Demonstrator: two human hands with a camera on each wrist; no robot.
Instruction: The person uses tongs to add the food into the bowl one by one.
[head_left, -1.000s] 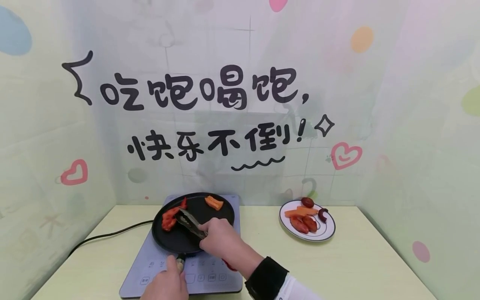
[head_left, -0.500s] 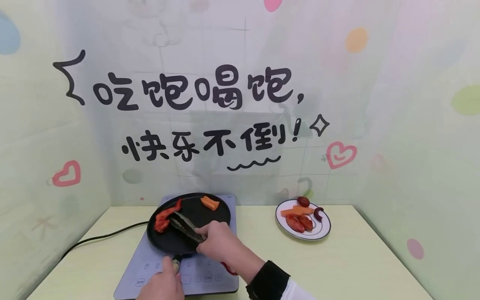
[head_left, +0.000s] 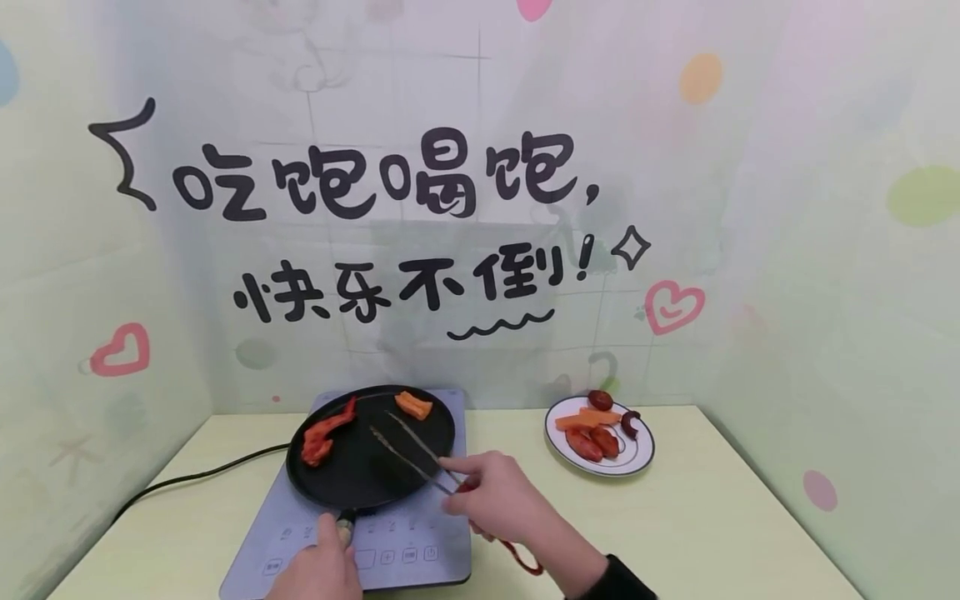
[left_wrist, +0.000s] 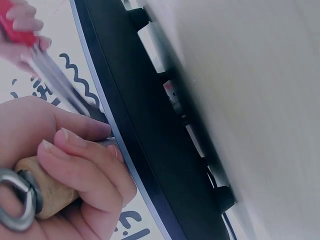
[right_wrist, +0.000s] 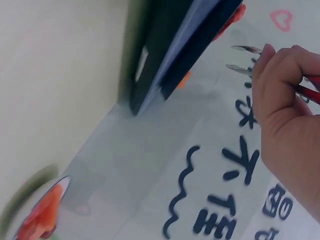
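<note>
Hands on pan handle point(left_wrist: 47, 192) and tongs point(head_left: 408, 446), below "快乐不倒!" point(head_left: 405, 283)

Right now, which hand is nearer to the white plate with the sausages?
The right hand, holding the tongs over the black pan, is nearer to the white plate. The left hand grips the pan handle, farther left.
</note>
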